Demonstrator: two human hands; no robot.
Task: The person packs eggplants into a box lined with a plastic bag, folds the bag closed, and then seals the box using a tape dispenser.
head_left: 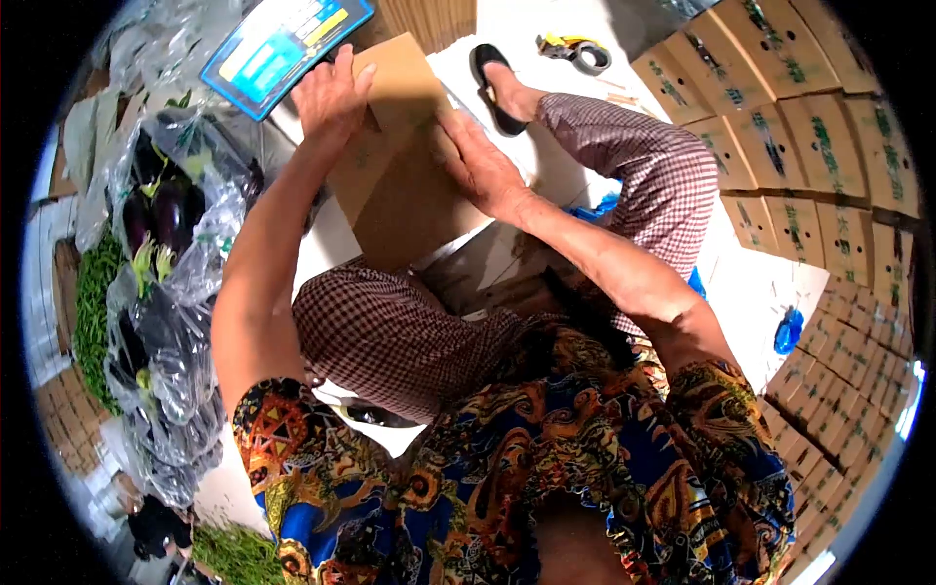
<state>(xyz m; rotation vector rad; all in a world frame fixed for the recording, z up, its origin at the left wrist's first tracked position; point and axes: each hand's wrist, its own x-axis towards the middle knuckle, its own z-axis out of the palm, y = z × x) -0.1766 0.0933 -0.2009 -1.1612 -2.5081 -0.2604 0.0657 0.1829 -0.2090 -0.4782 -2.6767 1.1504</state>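
A brown cardboard piece (400, 185) lies in front of me, between my two hands. My left hand (331, 97) is at its upper left edge, fingers apart, beside a blue-framed panel (283, 54) with a light blue and yellow face. Against the cardboard's right edge rests my right hand (483, 166), its fingers stretched out and lying flat along the side. The cardboard's lower part is in shadow, and what is beneath it is mostly hidden.
Bagged eggplants (166, 214) and green produce (97, 312) are on the left. Stacked cardboard boxes (780, 136) line the right. A tape roll (591, 58) lies beyond my foot, and blue plastic (789, 331) is on the floor. A person (159, 526) is at lower left.
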